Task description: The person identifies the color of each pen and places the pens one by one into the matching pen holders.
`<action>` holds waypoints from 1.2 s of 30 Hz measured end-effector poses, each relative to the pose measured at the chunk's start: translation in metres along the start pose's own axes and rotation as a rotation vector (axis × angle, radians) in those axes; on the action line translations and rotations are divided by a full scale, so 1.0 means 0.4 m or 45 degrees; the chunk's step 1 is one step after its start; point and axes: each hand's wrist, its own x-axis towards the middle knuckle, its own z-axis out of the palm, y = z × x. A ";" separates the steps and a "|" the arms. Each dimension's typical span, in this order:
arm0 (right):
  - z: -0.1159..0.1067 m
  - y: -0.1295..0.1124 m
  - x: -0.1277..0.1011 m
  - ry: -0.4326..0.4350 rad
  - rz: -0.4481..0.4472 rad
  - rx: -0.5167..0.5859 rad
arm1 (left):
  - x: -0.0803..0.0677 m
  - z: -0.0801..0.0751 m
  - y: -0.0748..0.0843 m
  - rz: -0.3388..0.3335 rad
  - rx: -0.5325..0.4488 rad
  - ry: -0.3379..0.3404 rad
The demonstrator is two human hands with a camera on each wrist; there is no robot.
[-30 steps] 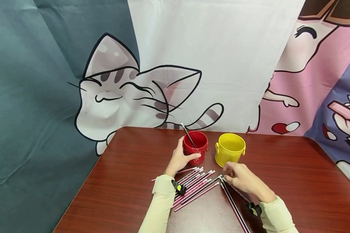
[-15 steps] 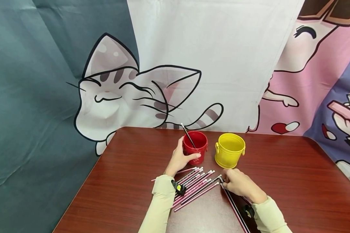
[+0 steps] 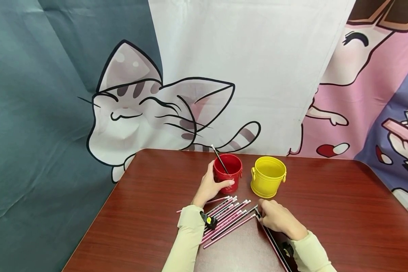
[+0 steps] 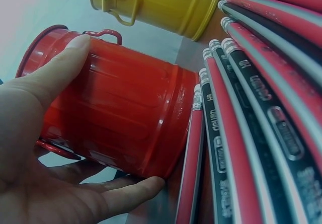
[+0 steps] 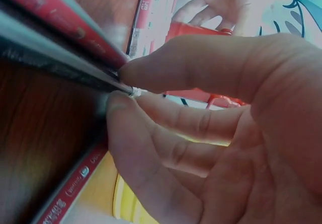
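Bright even light, wrist views blurred

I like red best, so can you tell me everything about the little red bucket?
The red bucket is a small shiny tin pail, metal by its look, with ribbed sides and little loop handles. It stands upright on the brown table, left of the yellow bucket. One black pencil leans inside it, white eraser end up. The left hand grips its side. Pencils lie just in front.

The pencils (image 4: 236,148) lying by the red bucket (image 4: 121,113) have small silver print on their sides. The letters "HB" can be read on some of them. A longer word in an oval is printed there too, but it is too blurry to read.
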 end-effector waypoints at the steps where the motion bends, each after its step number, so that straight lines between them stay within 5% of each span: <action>1: 0.001 -0.001 0.000 -0.002 0.009 0.006 | 0.000 0.000 0.000 0.000 -0.002 0.000; 36: -0.001 -0.037 -0.004 -0.009 0.069 0.050 | 0.000 -0.001 -0.003 0.005 0.002 -0.004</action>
